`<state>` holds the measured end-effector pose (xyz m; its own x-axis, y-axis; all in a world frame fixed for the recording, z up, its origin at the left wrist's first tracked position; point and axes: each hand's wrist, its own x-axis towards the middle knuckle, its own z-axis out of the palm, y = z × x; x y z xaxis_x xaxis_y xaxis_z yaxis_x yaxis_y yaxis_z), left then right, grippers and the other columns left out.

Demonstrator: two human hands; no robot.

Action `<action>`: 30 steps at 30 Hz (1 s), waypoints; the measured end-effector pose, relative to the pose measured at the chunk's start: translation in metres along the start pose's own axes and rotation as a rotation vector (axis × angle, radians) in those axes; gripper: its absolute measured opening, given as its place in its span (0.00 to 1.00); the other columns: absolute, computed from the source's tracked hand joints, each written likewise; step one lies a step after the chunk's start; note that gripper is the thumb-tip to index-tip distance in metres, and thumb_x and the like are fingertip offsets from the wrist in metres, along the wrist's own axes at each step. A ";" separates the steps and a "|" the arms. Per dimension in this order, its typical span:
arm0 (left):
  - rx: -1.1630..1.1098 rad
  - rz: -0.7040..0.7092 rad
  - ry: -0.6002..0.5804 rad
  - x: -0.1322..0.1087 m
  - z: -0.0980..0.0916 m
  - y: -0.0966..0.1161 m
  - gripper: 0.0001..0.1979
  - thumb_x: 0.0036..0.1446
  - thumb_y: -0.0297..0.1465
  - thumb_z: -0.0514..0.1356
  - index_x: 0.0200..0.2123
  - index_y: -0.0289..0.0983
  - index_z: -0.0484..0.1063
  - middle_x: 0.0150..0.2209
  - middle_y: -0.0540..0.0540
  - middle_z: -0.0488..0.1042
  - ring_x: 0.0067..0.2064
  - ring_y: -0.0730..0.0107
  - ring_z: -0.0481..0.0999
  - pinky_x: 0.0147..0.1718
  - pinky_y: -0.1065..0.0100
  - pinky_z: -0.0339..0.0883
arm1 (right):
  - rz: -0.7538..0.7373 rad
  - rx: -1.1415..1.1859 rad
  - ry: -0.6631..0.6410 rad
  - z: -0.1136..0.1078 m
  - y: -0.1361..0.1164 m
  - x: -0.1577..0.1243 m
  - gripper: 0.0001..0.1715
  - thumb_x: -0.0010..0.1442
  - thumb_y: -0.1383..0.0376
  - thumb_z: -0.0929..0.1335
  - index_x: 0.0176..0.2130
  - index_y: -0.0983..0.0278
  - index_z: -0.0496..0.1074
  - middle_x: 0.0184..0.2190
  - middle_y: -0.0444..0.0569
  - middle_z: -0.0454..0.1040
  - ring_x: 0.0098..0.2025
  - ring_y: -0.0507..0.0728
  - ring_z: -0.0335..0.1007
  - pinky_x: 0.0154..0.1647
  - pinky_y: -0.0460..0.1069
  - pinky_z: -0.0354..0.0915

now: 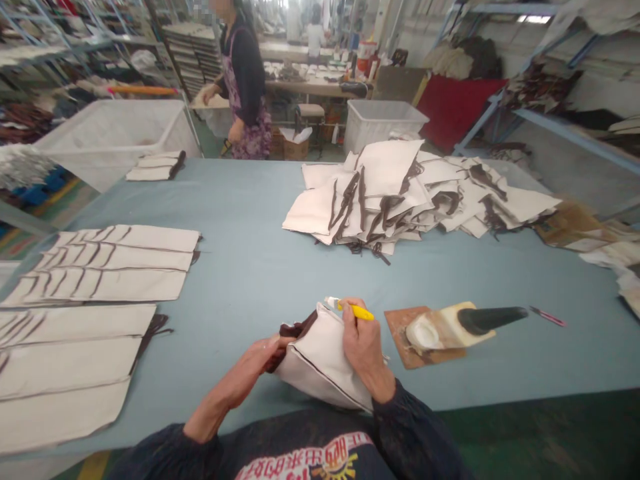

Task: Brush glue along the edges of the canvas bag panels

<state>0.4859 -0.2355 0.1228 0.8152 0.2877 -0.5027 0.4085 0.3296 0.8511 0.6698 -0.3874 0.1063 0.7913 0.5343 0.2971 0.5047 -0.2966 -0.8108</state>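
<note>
A cream fabric piece [323,353] with dark brown trim and edging is held up in front of my body at the table's near edge. My left hand [257,360] is closed on its brown-trimmed left side, with some fingers hidden by the cloth. My right hand [364,347] grips a small brush [362,312] with a yellow handle and a whitish tip, close to the piece's upper corner. Right of it, on a brown board [404,343], lies a cut-open whitish container [447,325] with white paste inside and a dark neck.
Overlapping cream pieces lie in rows [115,267] on the left, with a small stack [155,167] behind. A loose heap of pieces [380,193] covers the table's far right. A pink cutter [549,316] rests beyond the container. Another person [245,87] stands across the table.
</note>
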 end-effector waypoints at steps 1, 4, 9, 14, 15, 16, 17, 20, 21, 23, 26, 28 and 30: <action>0.081 0.031 -0.013 -0.001 -0.003 -0.003 0.26 0.59 0.54 0.61 0.44 0.38 0.81 0.45 0.41 0.81 0.47 0.57 0.75 0.48 0.62 0.67 | 0.007 -0.004 0.004 -0.001 0.004 0.002 0.21 0.75 0.57 0.58 0.42 0.65 0.73 0.30 0.48 0.78 0.28 0.56 0.73 0.32 0.49 0.65; 0.247 0.085 -0.073 -0.003 -0.001 -0.007 0.17 0.58 0.45 0.63 0.37 0.37 0.76 0.37 0.46 0.79 0.39 0.62 0.73 0.41 0.64 0.66 | 0.019 -0.021 0.014 0.002 0.014 0.004 0.21 0.74 0.57 0.57 0.42 0.65 0.73 0.30 0.49 0.79 0.28 0.56 0.73 0.31 0.49 0.64; 0.456 0.158 -0.120 -0.007 0.023 -0.002 0.12 0.60 0.37 0.54 0.26 0.38 0.64 0.26 0.53 0.66 0.32 0.69 0.64 0.33 0.68 0.57 | 0.020 -0.036 0.019 0.010 0.017 0.005 0.21 0.74 0.57 0.58 0.42 0.65 0.74 0.29 0.48 0.78 0.28 0.56 0.72 0.32 0.49 0.63; 0.483 0.247 -0.078 -0.010 0.034 -0.001 0.10 0.60 0.32 0.52 0.32 0.37 0.71 0.33 0.50 0.76 0.38 0.65 0.71 0.40 0.67 0.63 | 0.009 0.012 0.075 -0.010 -0.003 0.002 0.20 0.72 0.56 0.60 0.39 0.64 0.74 0.24 0.45 0.74 0.25 0.54 0.69 0.29 0.49 0.63; 0.483 0.269 -0.061 -0.011 0.034 -0.004 0.10 0.60 0.30 0.51 0.33 0.37 0.72 0.34 0.49 0.77 0.39 0.64 0.73 0.42 0.67 0.64 | 0.021 0.054 0.046 -0.016 -0.009 -0.001 0.20 0.72 0.56 0.60 0.38 0.63 0.74 0.21 0.43 0.71 0.22 0.53 0.67 0.26 0.48 0.62; 0.495 0.296 -0.040 -0.011 0.034 -0.006 0.10 0.60 0.28 0.51 0.33 0.37 0.72 0.34 0.49 0.78 0.39 0.64 0.73 0.42 0.67 0.64 | 0.038 0.104 0.006 -0.022 -0.015 -0.004 0.20 0.72 0.57 0.60 0.36 0.63 0.73 0.18 0.41 0.69 0.19 0.52 0.66 0.23 0.47 0.61; 0.521 0.328 -0.021 -0.011 0.034 -0.010 0.10 0.60 0.27 0.51 0.33 0.37 0.72 0.34 0.49 0.78 0.39 0.65 0.74 0.41 0.67 0.64 | 0.058 0.158 -0.035 -0.027 -0.021 -0.009 0.19 0.72 0.57 0.60 0.35 0.63 0.73 0.16 0.39 0.67 0.17 0.52 0.64 0.21 0.46 0.60; 0.640 0.483 0.025 -0.012 0.035 -0.017 0.11 0.59 0.23 0.50 0.28 0.37 0.69 0.29 0.49 0.74 0.33 0.69 0.71 0.35 0.68 0.62 | 0.108 0.279 -0.106 -0.037 -0.039 -0.024 0.19 0.72 0.58 0.60 0.33 0.62 0.72 0.13 0.37 0.64 0.14 0.50 0.61 0.17 0.45 0.58; 0.681 0.552 0.039 -0.012 0.036 -0.017 0.12 0.60 0.22 0.50 0.27 0.38 0.68 0.28 0.49 0.72 0.31 0.69 0.69 0.33 0.68 0.61 | 0.115 0.295 -0.116 -0.039 -0.044 -0.028 0.19 0.72 0.58 0.60 0.33 0.62 0.72 0.13 0.37 0.64 0.14 0.50 0.61 0.17 0.45 0.58; 0.743 0.686 0.055 -0.013 0.038 -0.016 0.13 0.62 0.21 0.49 0.27 0.38 0.67 0.27 0.48 0.71 0.31 0.68 0.69 0.32 0.68 0.60 | 0.103 0.296 -0.115 -0.042 -0.056 -0.035 0.19 0.72 0.59 0.60 0.33 0.62 0.72 0.14 0.38 0.64 0.15 0.51 0.62 0.17 0.45 0.59; 0.783 0.830 0.055 -0.014 0.041 -0.011 0.13 0.64 0.20 0.50 0.31 0.38 0.67 0.29 0.47 0.72 0.32 0.67 0.69 0.32 0.68 0.61 | -0.033 0.264 -0.119 -0.048 -0.074 -0.039 0.18 0.71 0.62 0.60 0.32 0.61 0.72 0.18 0.41 0.69 0.19 0.52 0.68 0.22 0.46 0.64; 0.793 0.900 0.063 -0.015 0.042 -0.009 0.12 0.65 0.19 0.51 0.31 0.38 0.66 0.28 0.47 0.71 0.32 0.68 0.68 0.32 0.68 0.60 | -0.138 0.250 -0.143 -0.052 -0.083 -0.039 0.17 0.70 0.63 0.61 0.31 0.60 0.72 0.20 0.42 0.72 0.22 0.53 0.70 0.25 0.47 0.67; 0.812 0.948 0.092 -0.016 0.042 -0.008 0.12 0.64 0.18 0.51 0.31 0.39 0.65 0.28 0.48 0.70 0.31 0.68 0.67 0.31 0.68 0.58 | -0.132 0.262 -0.139 -0.056 -0.085 -0.038 0.17 0.70 0.64 0.61 0.31 0.60 0.72 0.21 0.43 0.72 0.22 0.53 0.71 0.25 0.47 0.67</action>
<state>0.4874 -0.2803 0.1305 0.9082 0.1812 0.3772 -0.1608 -0.6810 0.7144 0.6160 -0.4265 0.1922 0.6611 0.6632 0.3509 0.4791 -0.0133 -0.8777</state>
